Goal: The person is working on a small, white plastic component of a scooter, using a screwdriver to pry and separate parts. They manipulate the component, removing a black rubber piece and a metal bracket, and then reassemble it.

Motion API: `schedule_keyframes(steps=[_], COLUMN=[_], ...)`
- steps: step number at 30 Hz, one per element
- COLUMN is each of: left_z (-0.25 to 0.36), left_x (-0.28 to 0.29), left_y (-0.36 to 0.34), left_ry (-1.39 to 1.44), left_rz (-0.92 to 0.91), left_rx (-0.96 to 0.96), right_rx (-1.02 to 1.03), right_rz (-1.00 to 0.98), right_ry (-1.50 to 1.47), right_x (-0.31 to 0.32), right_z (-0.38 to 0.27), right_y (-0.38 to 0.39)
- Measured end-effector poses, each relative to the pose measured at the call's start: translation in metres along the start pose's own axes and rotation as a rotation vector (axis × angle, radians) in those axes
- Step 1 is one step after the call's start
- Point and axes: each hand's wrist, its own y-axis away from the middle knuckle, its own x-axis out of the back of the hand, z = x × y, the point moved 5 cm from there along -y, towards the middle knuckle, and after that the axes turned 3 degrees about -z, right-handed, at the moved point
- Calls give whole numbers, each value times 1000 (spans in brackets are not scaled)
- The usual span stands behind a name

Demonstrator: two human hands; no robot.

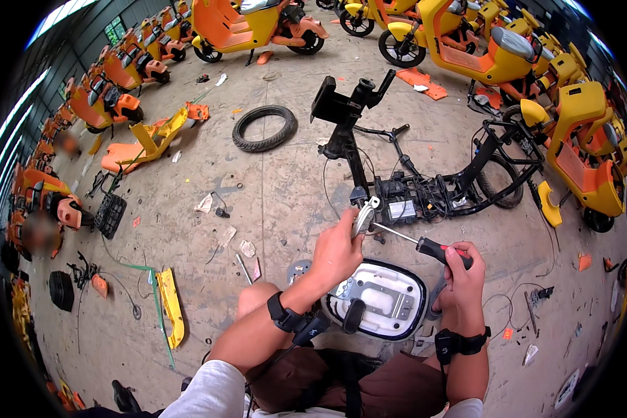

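Observation:
My left hand (pixel 336 252) is closed around a grey metal part (pixel 364 219), rounded with a small arm at its top; it looks like a brake plate, but my fingers cover some of it. In my right hand (pixel 465 277) is a screwdriver (pixel 440 251) with a black and red handle. Its shaft points left and its tip is at or very near the metal part; I cannot tell whether they touch. Below both hands lies an upturned scooter seat (pixel 376 298) with a white underside and black rim. Just beyond them rests a stripped black scooter frame (pixel 475 177).
A loose tyre (pixel 241 131) lies on the floor ahead. Yellow and orange body panels (pixel 168 306) and cables are scattered to the left. Rows of yellow scooters (pixel 477 59) stand at the back and right. A battery-like black box (pixel 109 214) sits at far left.

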Motion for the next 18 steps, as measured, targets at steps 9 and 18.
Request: schedule_keyframes(steps=[9,18], left_z=[2,3], left_x=[-1,-2], left_y=[-1,0], left_ry=[-11,-12], left_rz=[-24,-14], left_rx=[26,24], right_rx=[230,622], right_rz=[-1,30], right_ry=[-89,-17], right_x=[-7,-7], right_z=[-4,-3], right_y=[9,8])
